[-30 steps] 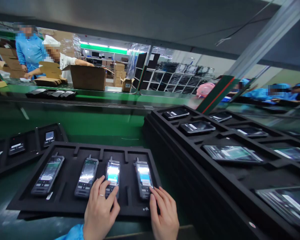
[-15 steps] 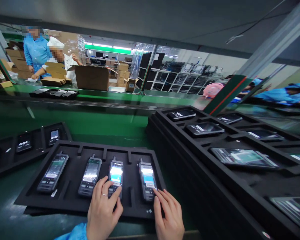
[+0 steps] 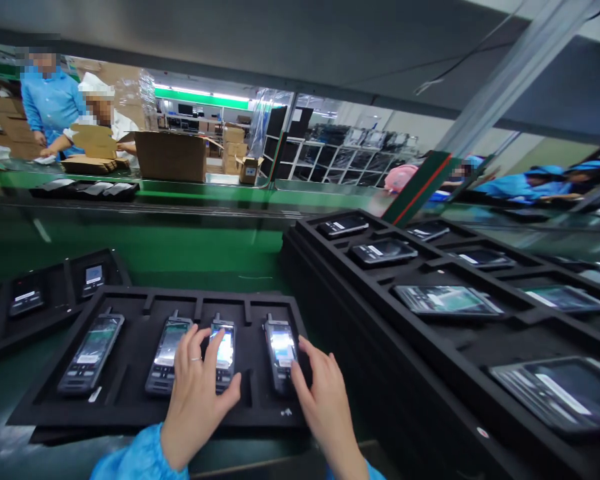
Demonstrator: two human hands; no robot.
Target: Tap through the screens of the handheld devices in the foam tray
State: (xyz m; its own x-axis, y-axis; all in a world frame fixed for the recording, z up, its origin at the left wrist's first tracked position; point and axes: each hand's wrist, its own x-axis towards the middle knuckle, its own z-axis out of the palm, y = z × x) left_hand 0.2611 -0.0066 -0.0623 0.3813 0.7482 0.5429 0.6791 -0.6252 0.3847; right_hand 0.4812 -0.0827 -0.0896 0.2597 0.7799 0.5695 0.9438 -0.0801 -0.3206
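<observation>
While both my hands rest spread on the black foam tray point(image 3: 130, 400), my left hand point(image 3: 196, 387) fingers touch the third lit black handheld radio point(image 3: 223, 352); my right hand point(image 3: 320, 393), open, touches the fourth black handset point(image 3: 280, 350) near the tray's right edge.

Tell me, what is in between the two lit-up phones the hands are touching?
In the head view, only a raised black foam divider of the tray lies between the phone under the left hand and the phone under the right hand.
</observation>
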